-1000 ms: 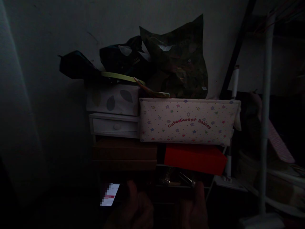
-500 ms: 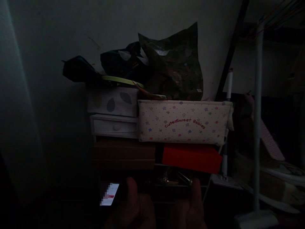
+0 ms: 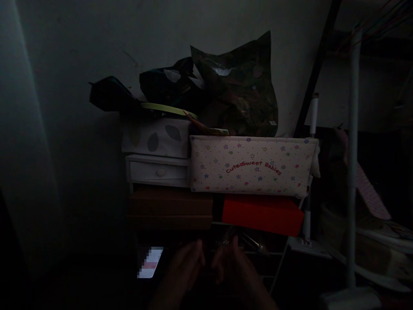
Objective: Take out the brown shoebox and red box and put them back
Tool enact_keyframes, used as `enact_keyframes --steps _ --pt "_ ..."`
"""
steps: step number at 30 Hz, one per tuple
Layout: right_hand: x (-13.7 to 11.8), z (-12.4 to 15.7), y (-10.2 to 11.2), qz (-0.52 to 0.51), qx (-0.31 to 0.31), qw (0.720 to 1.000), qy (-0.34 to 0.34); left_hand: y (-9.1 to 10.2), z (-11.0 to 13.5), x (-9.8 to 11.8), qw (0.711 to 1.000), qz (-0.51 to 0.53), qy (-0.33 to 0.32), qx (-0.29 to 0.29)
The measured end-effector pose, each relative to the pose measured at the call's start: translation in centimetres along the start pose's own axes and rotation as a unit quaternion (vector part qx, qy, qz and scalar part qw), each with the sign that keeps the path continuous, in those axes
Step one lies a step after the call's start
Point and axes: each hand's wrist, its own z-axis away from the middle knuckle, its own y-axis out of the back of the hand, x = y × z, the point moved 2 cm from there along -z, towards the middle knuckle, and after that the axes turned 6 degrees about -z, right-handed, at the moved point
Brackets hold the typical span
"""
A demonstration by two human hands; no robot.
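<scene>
The left hand (image 3: 183,271) and right hand (image 3: 237,269) nearly meet at bottom center, too dark to tell open or closed. A glowing rectangular phone screen (image 3: 150,262) shows just to their left.

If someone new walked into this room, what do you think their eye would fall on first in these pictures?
The pale star-patterned case printed "Cute Sweet Babies" stands out most, at centre on the stacked storage, with a bright red box just below it. Low down, a small lit screen glows left of the left hand and right hand, which are dim.
</scene>
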Motion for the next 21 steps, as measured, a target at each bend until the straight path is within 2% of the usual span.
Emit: enact_keyframes --steps 2,4,7,9,11,12,17,21 --pt "0.0 -0.9 1.1 0.057 0.146 0.987 0.038 2.3 -0.6 -0.6 0.975 -0.128 -0.059 0.169" --pt "0.5 -2.0 2.1 0.068 0.224 0.971 0.045 5.1 -1.5 -1.1 0.935 -0.184 -0.111 0.282" --pt "1.5 -3.5 3.0 0.049 0.231 0.97 0.063 9.7 -2.9 -1.5 0.865 -0.207 -0.139 0.435" --pt "2.1 -4.5 3.1 0.054 0.214 0.972 0.085 12.2 -3.7 -1.5 0.83 -0.209 -0.13 0.501" --pt "2.7 -5.5 2.9 0.075 0.201 0.971 0.106 13.8 -4.3 -1.6 0.81 -0.217 -0.109 0.534" --pt "3.0 -6.0 2.8 0.086 0.196 0.97 0.113 14.4 -4.5 -1.7 0.809 -0.215 -0.095 0.538" --pt "3.8 -7.7 2.1 0.107 0.158 0.975 0.112 15.1 -5.6 -3.0 0.866 -0.165 -0.038 0.47" --pt "3.8 -7.2 1.2 0.099 0.135 0.981 0.098 15.0 -5.6 -3.4 0.88 -0.148 -0.044 0.449"
